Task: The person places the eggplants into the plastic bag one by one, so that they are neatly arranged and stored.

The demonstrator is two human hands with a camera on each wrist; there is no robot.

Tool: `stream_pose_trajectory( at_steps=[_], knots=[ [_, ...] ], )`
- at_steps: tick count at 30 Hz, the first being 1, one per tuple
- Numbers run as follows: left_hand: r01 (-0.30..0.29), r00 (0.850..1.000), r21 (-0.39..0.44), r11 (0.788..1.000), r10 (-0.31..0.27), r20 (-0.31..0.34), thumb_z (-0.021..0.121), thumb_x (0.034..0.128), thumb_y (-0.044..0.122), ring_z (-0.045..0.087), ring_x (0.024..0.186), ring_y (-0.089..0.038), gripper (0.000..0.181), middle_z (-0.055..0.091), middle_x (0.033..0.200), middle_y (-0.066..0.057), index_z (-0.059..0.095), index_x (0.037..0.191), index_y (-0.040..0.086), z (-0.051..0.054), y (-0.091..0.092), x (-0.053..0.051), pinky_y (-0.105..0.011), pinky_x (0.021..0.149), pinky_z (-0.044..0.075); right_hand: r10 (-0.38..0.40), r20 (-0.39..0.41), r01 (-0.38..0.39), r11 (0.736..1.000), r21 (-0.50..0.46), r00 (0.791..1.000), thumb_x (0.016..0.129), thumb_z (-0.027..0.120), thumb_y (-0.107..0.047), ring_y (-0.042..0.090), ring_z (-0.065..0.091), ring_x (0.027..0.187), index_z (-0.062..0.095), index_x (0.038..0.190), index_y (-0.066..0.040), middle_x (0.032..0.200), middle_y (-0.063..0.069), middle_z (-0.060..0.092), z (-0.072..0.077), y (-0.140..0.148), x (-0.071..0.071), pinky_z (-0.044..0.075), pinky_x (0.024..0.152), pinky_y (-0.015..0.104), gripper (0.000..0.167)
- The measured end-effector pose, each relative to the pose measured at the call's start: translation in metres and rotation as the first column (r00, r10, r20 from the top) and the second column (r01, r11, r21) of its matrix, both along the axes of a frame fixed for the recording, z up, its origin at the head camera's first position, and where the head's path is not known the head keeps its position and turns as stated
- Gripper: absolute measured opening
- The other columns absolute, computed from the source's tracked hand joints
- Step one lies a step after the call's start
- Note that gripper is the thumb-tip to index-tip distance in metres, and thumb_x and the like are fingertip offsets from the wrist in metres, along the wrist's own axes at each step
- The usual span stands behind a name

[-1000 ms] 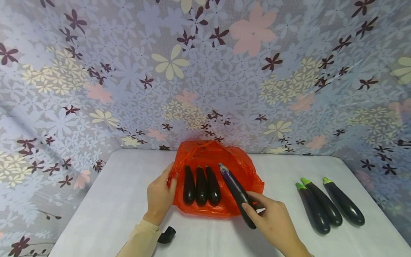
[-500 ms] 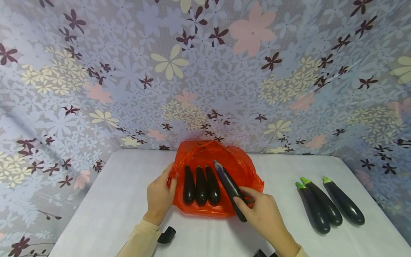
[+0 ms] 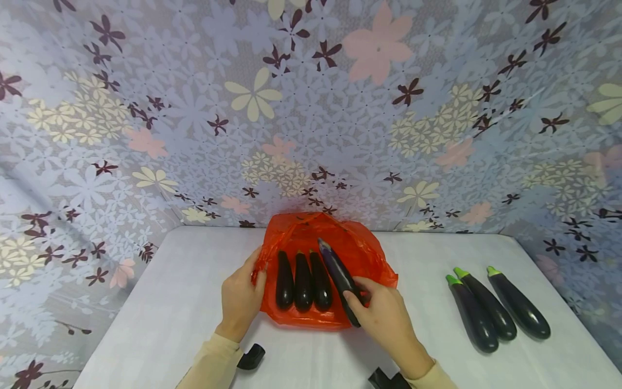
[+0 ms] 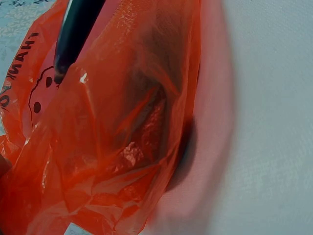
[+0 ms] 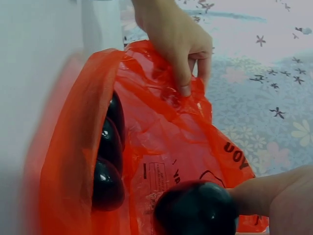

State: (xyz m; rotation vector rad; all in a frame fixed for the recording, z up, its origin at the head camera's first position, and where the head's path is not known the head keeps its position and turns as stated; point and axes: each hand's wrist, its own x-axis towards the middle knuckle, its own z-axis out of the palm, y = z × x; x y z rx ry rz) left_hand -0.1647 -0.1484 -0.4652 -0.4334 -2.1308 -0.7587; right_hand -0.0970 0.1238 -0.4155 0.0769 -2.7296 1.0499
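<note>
A red plastic bag (image 3: 369, 248) lies with its mouth spread on the white table, and three dark eggplants (image 3: 303, 281) rest side by side inside it. My left hand (image 3: 241, 294) pinches the bag's left edge; the right wrist view shows its thumb and fingers (image 5: 182, 78) on the crumpled plastic. With my right hand (image 3: 381, 310) I grip another eggplant (image 3: 337, 270) near its thick end, tilted, its stem end over the bag to the right of the three. In the right wrist view the thick end of this held eggplant (image 5: 195, 208) fills the bottom.
Three more eggplants (image 3: 519, 302) with green stem ends lie on the right of the white table (image 3: 427, 335). Flower-patterned cloth (image 3: 311, 108) rises behind the table. Black wrist camera mounts (image 3: 251, 356) show beside both forearms.
My right hand has carried the held eggplant leftward and slightly away from me, closer to the three in the bag. The left hand keeps its hold on the bag's edge.
</note>
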Motion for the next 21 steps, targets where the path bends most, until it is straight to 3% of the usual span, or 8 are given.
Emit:
stream_pose_trajectory(
  at_steps=[7,13,21],
  knots=[
    [0.006,1.000,0.002,1.000,-0.006,0.000,0.072,0.0845,0.000,0.070,0.066,-0.031,0.044,0.074,0.096,-0.020,0.066,0.128,0.000,0.001,0.001,0.001,-0.041,0.063,0.061,-0.006,-0.070,0.009,0.999,0.049,0.998,0.086,0.079,-0.024,0.018,0.069,0.072,0.074,0.113,-0.002,0.085,0.005,0.074,-0.009,-0.004,-0.008,0.058,0.061,0.032,0.036],
    [0.006,1.000,-0.001,1.000,-0.006,0.008,0.071,0.0850,0.001,0.069,0.065,-0.031,0.043,0.074,0.095,-0.020,0.066,0.128,0.000,0.001,0.000,0.001,-0.040,0.062,0.061,-0.017,-0.061,0.021,0.998,0.056,0.998,0.087,0.077,-0.024,0.023,0.071,0.077,0.074,0.113,-0.002,0.088,0.007,0.075,-0.014,-0.009,-0.014,0.061,0.068,0.039,0.035],
    [0.005,1.000,-0.004,1.000,-0.005,0.005,0.070,0.0852,0.001,0.068,0.063,-0.030,0.043,0.074,0.094,-0.020,0.066,0.128,0.000,0.000,0.000,0.001,-0.040,0.061,0.060,0.001,-0.070,0.007,0.993,0.120,0.998,0.088,0.075,-0.021,0.018,0.063,0.063,0.072,0.111,0.002,0.082,0.008,0.072,-0.018,-0.016,-0.020,0.056,0.057,0.035,0.032]
  ],
)
